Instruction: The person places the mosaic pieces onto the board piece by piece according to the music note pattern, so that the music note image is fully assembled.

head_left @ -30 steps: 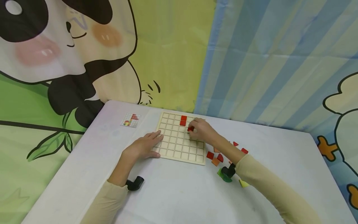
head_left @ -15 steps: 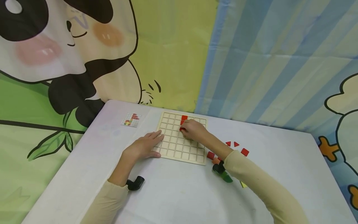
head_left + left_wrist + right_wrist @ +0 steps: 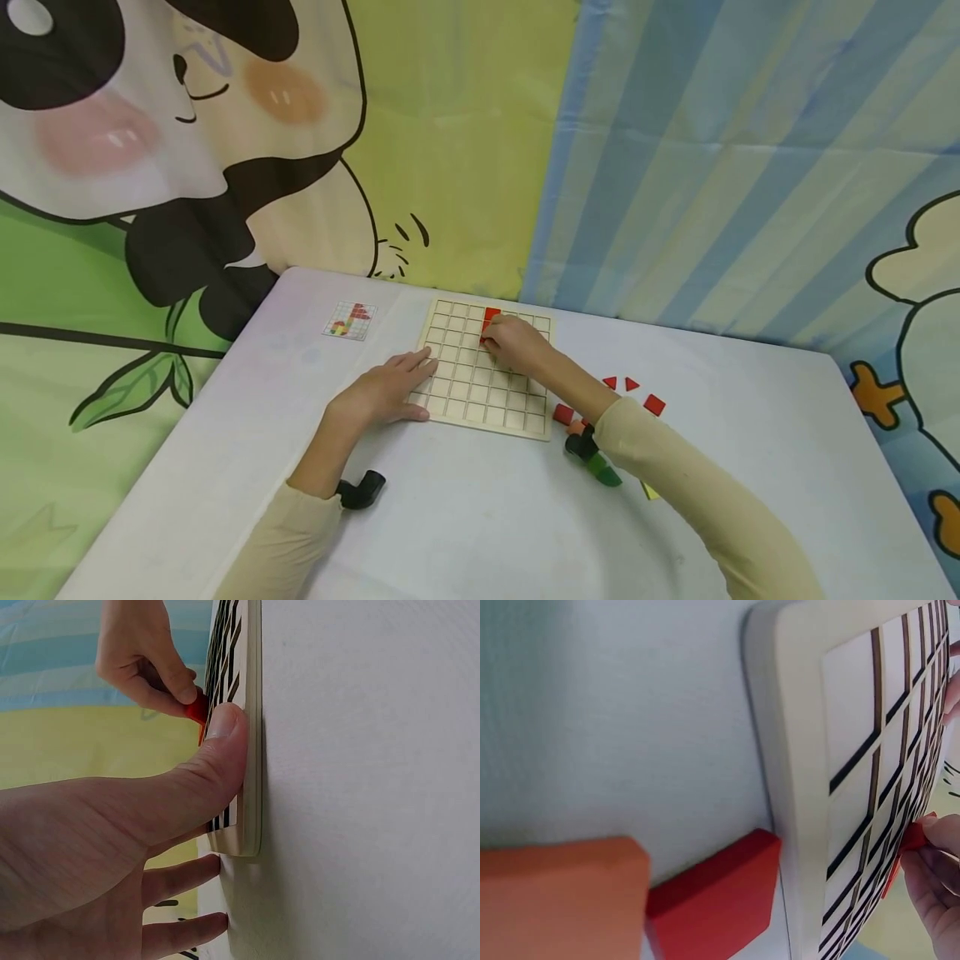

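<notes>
A pale wooden grid board (image 3: 477, 393) lies on the table. Over its upper part, my right hand (image 3: 519, 343) pinches a small red square tile (image 3: 913, 837) between thumb and fingers, right at the grid. Just beyond the fingertips, red tiles (image 3: 492, 314) sit in a column on the board, partly hidden by the hand. My left hand (image 3: 382, 389) rests at the board's left edge with fingers spread; in the left wrist view its thumb (image 3: 221, 739) lies along the board's corner.
Left of the board lies a small card (image 3: 350, 321) printed with a coloured grid pattern. Loose pieces lie to the right: a red square (image 3: 654, 405), red triangles (image 3: 632, 384), an orange piece (image 3: 562, 900), a green piece (image 3: 604, 472) and a yellow one (image 3: 649, 492), some behind the right forearm.
My right hand has moved left across the board with the red tile, to just below the red tiles in the column, and stays there. The left hand has not moved.
</notes>
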{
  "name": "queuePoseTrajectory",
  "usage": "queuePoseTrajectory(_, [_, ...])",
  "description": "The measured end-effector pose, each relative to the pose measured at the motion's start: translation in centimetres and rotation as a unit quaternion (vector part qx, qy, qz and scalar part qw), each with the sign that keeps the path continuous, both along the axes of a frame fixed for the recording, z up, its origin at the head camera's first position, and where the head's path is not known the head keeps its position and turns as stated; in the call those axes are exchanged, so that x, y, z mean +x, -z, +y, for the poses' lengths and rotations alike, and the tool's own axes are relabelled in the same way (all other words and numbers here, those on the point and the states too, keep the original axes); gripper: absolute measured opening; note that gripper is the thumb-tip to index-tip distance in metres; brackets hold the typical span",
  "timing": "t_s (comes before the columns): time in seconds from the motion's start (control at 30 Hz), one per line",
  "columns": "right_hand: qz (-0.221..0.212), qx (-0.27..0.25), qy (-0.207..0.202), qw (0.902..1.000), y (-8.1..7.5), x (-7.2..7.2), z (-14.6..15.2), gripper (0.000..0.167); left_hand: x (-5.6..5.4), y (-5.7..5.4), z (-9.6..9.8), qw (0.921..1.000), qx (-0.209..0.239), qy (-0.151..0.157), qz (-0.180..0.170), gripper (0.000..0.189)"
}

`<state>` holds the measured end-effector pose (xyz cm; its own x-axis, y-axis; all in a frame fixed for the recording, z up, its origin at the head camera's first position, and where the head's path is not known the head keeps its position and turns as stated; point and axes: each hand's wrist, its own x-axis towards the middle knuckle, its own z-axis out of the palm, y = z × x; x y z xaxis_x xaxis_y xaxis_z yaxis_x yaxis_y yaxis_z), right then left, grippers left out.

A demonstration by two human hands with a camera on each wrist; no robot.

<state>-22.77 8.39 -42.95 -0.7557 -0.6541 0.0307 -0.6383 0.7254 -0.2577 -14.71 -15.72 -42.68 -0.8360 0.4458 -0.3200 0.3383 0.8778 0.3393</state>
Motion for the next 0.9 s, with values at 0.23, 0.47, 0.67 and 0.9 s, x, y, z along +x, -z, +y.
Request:
queuePoseTrajectory(0.23, [-0.015,-0.014,0.004,0.9998,0.3,-0.2,-0.1,0.011,0.1,0.0,-0.1,1.0000,-0.003,-0.001,-0.001,0.083])
queuePoseTrajectory(0.47, [0.008,-0.012,-0.015,0.9998,0.0,0.5,0.4,0.019,0.2,0.0,0.0,0.9999,0.009,0.004,0.006,0.082])
queuePoseTrajectory(0.67, [0.029,-0.023,-0.003,0.9993,-2.0,2.9,3.7,0.016,0.3,0.0,0.2,1.0000,0.003,0.001,0.006,0.083])
queuePoseTrajectory(0.9, [0.003,-0.010,0.054,0.9985,-2.9,6.1,9.6,0.023,0.3,-0.4,0.1,1.0000,-0.004,0.000,0.007,0.084])
